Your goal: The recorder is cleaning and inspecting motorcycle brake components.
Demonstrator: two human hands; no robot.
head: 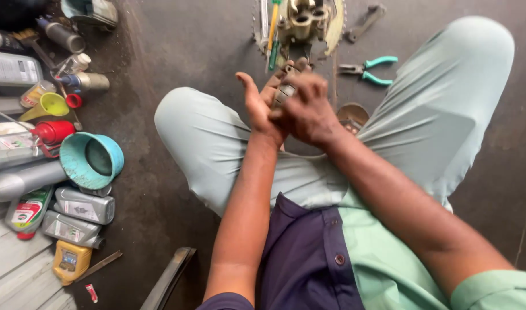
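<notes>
1. Head view: left hand (258,106) and right hand (306,110) together clasp a small grey metal part (284,92), frame centre, above the lap.
2. Teal-handled pliers (369,69) on the floor at 2 o'clock; teal plastic funnel (91,161) at 9 o'clock.

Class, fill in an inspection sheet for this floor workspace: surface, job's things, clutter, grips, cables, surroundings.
Surface: dark, stained floor.
Job's things: small metal part clasped between both hands; details blurred.
Clutter: teal funnel, yellow funnel, grey oil bottles, teal-handled pliers, metal assembly.
Grips: left hand and right hand closed on the part.
Cables: nothing seen.
Surroundings: the person's own knees in pale green trousers.
</notes>
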